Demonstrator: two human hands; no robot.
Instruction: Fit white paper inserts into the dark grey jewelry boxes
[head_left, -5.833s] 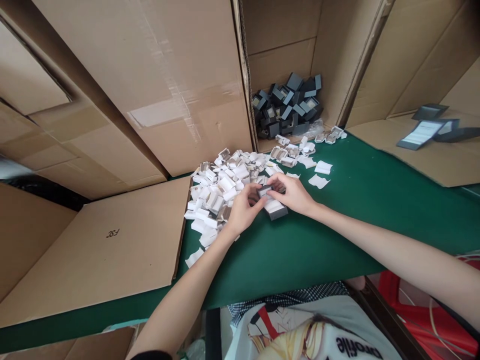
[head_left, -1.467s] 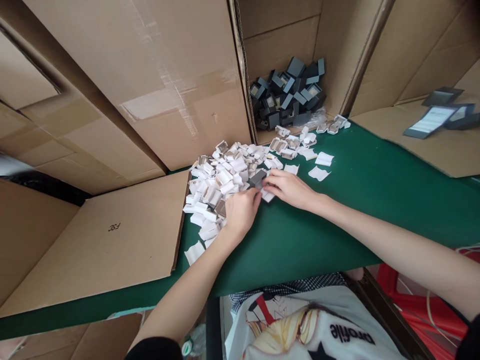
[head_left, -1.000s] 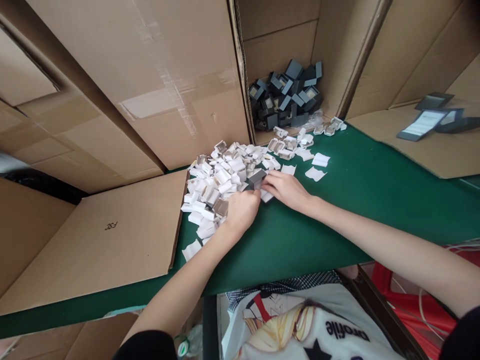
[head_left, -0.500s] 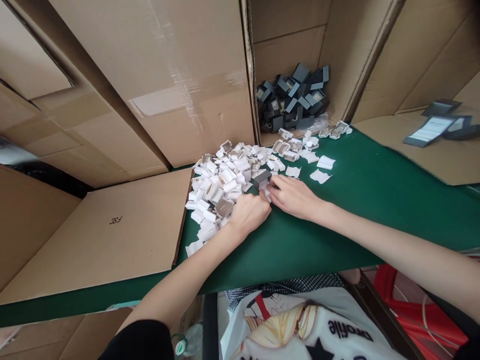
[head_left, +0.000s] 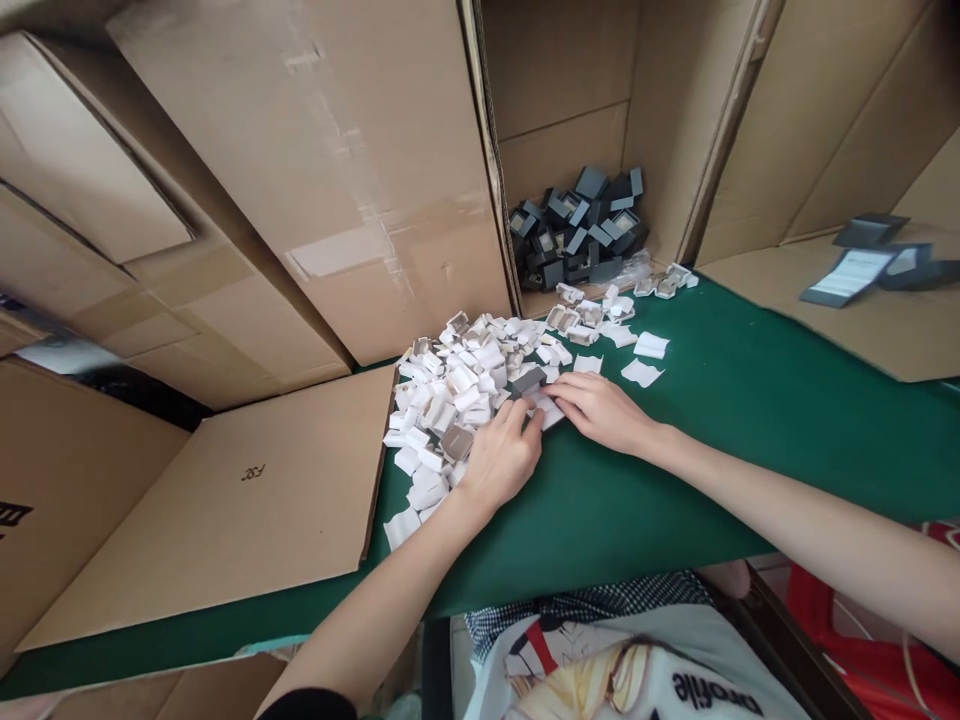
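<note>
My left hand (head_left: pixel 501 458) and my right hand (head_left: pixel 600 410) meet over a small white folded card piece (head_left: pixel 547 411) on the green table (head_left: pixel 720 420). Fingertips of both hands press on that piece; the fingers are bent, not spread. Just beyond the fingertips a small grey box (head_left: pixel 528 381) rests at the edge of a heap of white folded inserts (head_left: pixel 457 390). The left hand's heel lies against the heap's near side.
An open cardboard carton (head_left: pixel 570 120) at the back holds several dark grey boxes (head_left: pixel 577 225). A flat cardboard sheet (head_left: pixel 225 500) lies at left, tall cartons behind it. Grey box parts (head_left: pixel 862 262) sit on cardboard at right. A red stool (head_left: pixel 877 660) stands below.
Both hands stayed at the heap's edge, working the white piece flatter onto the table; the grey box held 5.8 s ago now sits free beyond the fingertips. The camera tilted slightly.
</note>
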